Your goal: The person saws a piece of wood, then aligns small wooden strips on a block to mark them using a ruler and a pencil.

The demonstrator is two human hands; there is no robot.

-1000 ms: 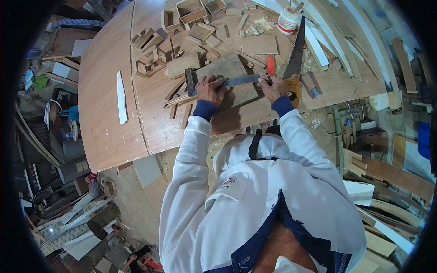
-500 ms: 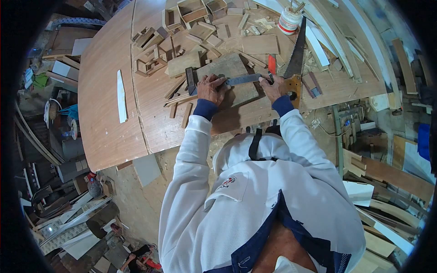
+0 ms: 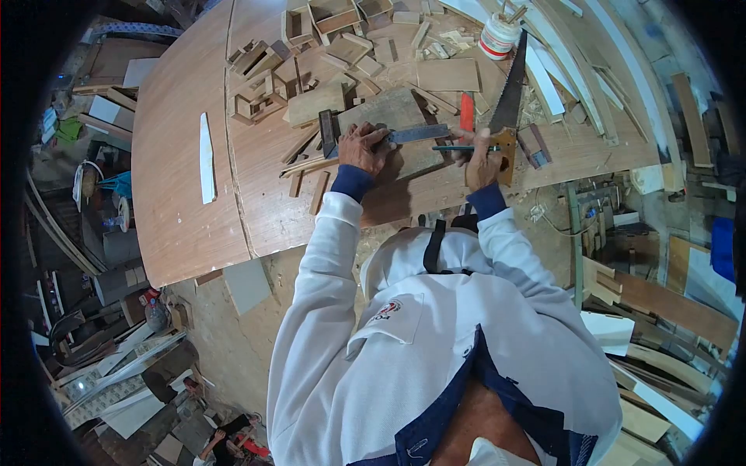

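Note:
My left hand (image 3: 363, 149) is closed on a try square, pressing it onto a grey-brown board (image 3: 420, 161). The metal blade (image 3: 420, 133) reaches right across the board; the dark stock (image 3: 327, 133) shows left of my fingers, which hide where the two meet. In my right hand (image 3: 482, 161) is a slim dark pencil (image 3: 454, 147), pointing left just below the blade's end. Partly behind that hand lies a handsaw (image 3: 510, 105), its wooden handle (image 3: 507, 155) beside my fingers. A flat red thing (image 3: 466, 113) lies above the pencil.
Small wooden box frames (image 3: 260, 101) and several offcuts cover the bench's (image 3: 175, 155) far side. A white-and-red tub (image 3: 499, 37) with sticks stands beyond the saw. Long strips (image 3: 575, 62) lie on the right, a white strip (image 3: 207, 159) on the left.
My right hand has moved off the blade's right end, slightly right and down. The pencil has swung from upright to nearly level, pointing left. My left hand stays on the square.

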